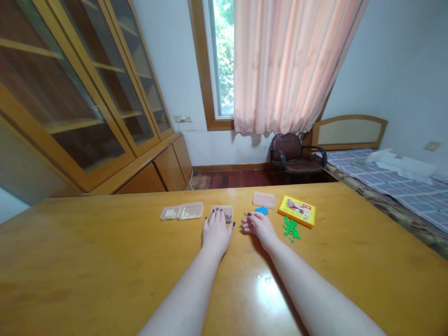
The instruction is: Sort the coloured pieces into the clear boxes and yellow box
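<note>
My left hand [217, 235] lies with its fingers stretched out over a small clear plastic box [229, 209] that has dark bits in it. Its fingertips cover part of that box. To the right, my right hand [262, 228] hovers at or just above the table with loosely bent fingers apart, nothing visible in them. Just beyond it is a pile of small blue pieces [262, 211]. A heap of green pieces [291, 228] is spread further right, in front of a yellow box [297, 211] with a printed picture.
An empty-looking clear tray [264, 199] sits behind the blue pieces. At left, an opened clear case [191, 204] holds pale yellow pieces. All stand on a glossy wooden table [105, 261]. Beyond are an armchair [292, 151], a bed [395, 172] and a glass-door cabinet [105, 154].
</note>
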{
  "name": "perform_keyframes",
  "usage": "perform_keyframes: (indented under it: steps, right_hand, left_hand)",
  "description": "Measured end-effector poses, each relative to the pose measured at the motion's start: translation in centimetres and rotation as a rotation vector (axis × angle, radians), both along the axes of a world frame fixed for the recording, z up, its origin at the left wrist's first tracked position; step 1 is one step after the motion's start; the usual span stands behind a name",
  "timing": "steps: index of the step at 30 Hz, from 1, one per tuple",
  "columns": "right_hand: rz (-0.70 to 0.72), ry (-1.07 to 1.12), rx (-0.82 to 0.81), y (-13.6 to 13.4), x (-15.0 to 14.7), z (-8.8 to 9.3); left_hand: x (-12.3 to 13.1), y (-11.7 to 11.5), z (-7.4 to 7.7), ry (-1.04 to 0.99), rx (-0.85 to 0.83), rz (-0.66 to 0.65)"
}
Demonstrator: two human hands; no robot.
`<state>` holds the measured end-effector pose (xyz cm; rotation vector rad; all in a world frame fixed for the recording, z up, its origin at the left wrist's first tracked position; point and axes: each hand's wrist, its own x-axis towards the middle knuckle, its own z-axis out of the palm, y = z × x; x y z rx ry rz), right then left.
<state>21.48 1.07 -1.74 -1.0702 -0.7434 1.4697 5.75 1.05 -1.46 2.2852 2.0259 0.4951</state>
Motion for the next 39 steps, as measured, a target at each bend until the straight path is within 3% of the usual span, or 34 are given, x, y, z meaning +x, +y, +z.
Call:
perform_keyframes:
  steps: [7, 10, 12, 17, 22, 26, 31, 39]
  right_hand:
    - [-0.357, -0.278, 0.239, -0.2, 1.1, -1.1]
    - [-0.497, -0.455, 0.323, -0.7, 2.3, -0.1]
    - [-0.561, -0.692, 0.364, -0.4, 3.8, 1.2]
    - [-0.205, -1.243, 0.397, 2.5, 7.2, 3.3]
    - [0.147, -1.602, 0.440, 4.1, 8.2, 1.8]
    - [0.191, -1.657, 0.298, 2.9, 8.2, 1.2]
    - [0.287, -1.744, 0.219, 0.1, 7.2, 2.4]
    - [0.252, -1.543, 0.124, -5.3, 3.7, 3.4]
  left_hand:
    - [-0.9, 1.1, -0.1, 0.033, -0.037, 0.172]
    - [-0.8, 1.1, 0.1, 0.031, -0.030, 0.231]
    - [-0.6, 1.1, 0.2, 0.013, -0.026, 0.246]
    - [-0.3, 1.1, 0.6, -0.051, 0.041, 0.203]
    - [-0.1, 0.8, 0.9, -0.041, 0.079, 0.170]
    - [0.0, 0.7, 0.9, -0.029, 0.068, 0.188]
    - [0.2, 0.7, 0.9, -0.011, 0.057, 0.193]
    - [0.1, 0.6, 0.7, -0.035, 0.079, 0.126]
